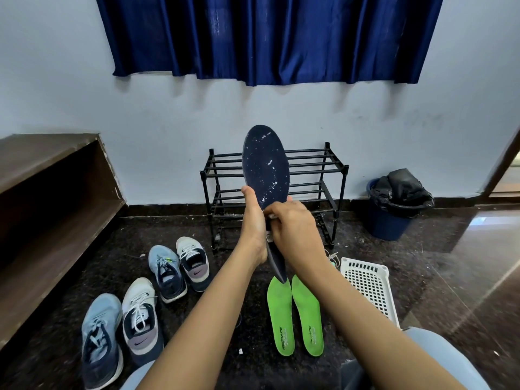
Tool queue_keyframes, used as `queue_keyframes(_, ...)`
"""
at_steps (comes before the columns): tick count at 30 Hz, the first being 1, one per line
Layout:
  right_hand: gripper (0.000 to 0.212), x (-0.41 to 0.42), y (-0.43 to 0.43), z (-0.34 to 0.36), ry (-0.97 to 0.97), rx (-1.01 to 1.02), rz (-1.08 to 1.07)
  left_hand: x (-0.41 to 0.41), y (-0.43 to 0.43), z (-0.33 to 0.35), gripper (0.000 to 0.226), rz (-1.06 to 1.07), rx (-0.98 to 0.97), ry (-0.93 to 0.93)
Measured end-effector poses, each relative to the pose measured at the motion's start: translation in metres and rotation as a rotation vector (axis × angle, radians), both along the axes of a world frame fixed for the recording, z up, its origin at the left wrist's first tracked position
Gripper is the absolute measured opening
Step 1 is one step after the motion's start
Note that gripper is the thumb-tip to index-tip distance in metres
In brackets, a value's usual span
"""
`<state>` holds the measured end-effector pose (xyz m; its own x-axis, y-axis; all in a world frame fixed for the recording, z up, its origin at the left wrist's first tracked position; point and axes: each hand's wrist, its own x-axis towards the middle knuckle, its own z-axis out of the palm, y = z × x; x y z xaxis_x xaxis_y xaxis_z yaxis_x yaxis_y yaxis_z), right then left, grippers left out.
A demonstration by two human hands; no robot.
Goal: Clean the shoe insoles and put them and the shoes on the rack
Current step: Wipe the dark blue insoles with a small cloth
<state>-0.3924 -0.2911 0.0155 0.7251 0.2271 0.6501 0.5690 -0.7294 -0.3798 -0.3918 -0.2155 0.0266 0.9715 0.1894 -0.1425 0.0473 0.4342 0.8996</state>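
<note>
I hold a dark navy insole (pixel 266 167) upright in front of me; white flecks dot its surface. My left hand (pixel 253 220) grips its left edge near the middle. My right hand (pixel 292 229) lies over the lower half with fingers curled at the insole's face, and something small and white shows under it. Two green insoles (pixel 294 313) lie side by side on the dark floor below. Several sneakers stand at the left: a blue one (pixel 100 339), a white one (pixel 140 319), another blue one (pixel 167 273) and another white one (pixel 194 263). The black metal shoe rack (pixel 332 175) stands against the wall behind the insole.
A white perforated plastic basket (pixel 368 285) lies on the floor at the right. A blue bin with a black bag (pixel 394 204) stands by the wall. Brown wooden steps (pixel 50 198) fill the left side. A blue curtain (pixel 267 38) hangs above.
</note>
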Motion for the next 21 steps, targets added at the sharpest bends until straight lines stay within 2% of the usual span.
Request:
queue_keyframes(6,0.022,0.007,-0.007,0.002,-0.032,0.081,-0.074,-0.003,-0.008,0.001,0.078,-0.085,-0.084,0.094)
queue_keyframes(12,0.024,-0.01,0.005,-0.003,-0.043,0.098,0.071,-0.001,0.008,0.0,0.093,-0.076,-0.088,0.104)
queue_keyframes(16,0.021,-0.001,-0.001,0.004,-0.056,0.095,0.041,-0.003,0.005,0.001,0.079,-0.103,-0.131,0.132)
queue_keyframes(21,0.022,0.001,-0.005,0.007,-0.058,0.119,0.039,-0.003,0.002,0.002,0.081,-0.142,-0.154,0.144)
